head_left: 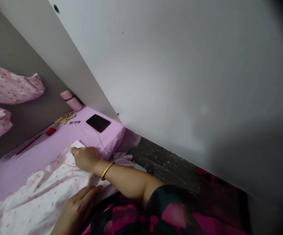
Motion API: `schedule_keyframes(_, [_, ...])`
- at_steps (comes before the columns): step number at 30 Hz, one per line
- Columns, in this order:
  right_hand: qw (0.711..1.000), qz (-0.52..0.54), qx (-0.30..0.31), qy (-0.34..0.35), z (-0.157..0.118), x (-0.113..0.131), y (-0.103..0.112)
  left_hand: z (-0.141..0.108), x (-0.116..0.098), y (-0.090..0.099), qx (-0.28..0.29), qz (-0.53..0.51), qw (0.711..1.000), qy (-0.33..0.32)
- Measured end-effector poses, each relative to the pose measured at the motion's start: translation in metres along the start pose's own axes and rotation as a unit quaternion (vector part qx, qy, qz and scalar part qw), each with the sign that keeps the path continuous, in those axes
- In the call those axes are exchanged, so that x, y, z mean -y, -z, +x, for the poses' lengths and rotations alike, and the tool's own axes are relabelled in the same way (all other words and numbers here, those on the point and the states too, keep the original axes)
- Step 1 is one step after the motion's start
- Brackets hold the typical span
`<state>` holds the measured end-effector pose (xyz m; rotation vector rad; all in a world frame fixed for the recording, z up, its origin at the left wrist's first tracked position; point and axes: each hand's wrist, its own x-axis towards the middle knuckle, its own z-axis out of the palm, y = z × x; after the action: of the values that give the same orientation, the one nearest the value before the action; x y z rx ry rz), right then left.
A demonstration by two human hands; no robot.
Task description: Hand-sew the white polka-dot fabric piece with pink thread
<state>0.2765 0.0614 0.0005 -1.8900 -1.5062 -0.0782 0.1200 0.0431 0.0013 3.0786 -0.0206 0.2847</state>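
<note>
A white cloth with red dots lies spread and wrinkled over the bed edge and toward my lap. My right hand, with a gold bangle on the wrist, is closed at the cloth's far edge, thumb and finger pinched together. What it pinches is too small to make out. A loose red thread curves over the cloth and runs in under this hand. Nearer to me, my left hand rests on the cloth with its fingers stretched out; their tips are partly in shadow.
On the pink-covered surface are a black phone, a pink flask, a yellowish heap, a red item and a thin rod. A white panel rises at right; dotted fabric hangs at left.
</note>
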Motion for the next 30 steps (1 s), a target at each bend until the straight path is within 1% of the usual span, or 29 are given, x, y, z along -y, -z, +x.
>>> schedule_keyframes(4, [1.0, -0.007, 0.0, 0.005, 0.0, 0.0, 0.0, -0.003, -0.001, 0.0, 0.002, 0.005, 1.0, 0.007])
schedule_keyframes(12, [1.0, -0.007, 0.003, 0.001, -0.001, 0.001, 0.002, -0.002, 0.001, -0.002, -0.009, 0.011, 1.0, -0.017])
schedule_keyframes(19, [1.0, -0.011, 0.003, 0.006, -0.002, 0.001, 0.002, -0.006, 0.002, -0.008, -0.032, 0.015, 0.999, -0.037])
schedule_keyframes(25, [1.0, -0.013, 0.01, 0.009, -0.002, 0.002, 0.002, -0.014, 0.005, -0.016, -0.016, 0.006, 1.0, -0.023])
schedule_keyframes(30, [1.0, -0.012, 0.004, 0.006, -0.002, 0.001, 0.002, -0.018, 0.006, -0.019, -0.005, 0.008, 1.0, -0.023])
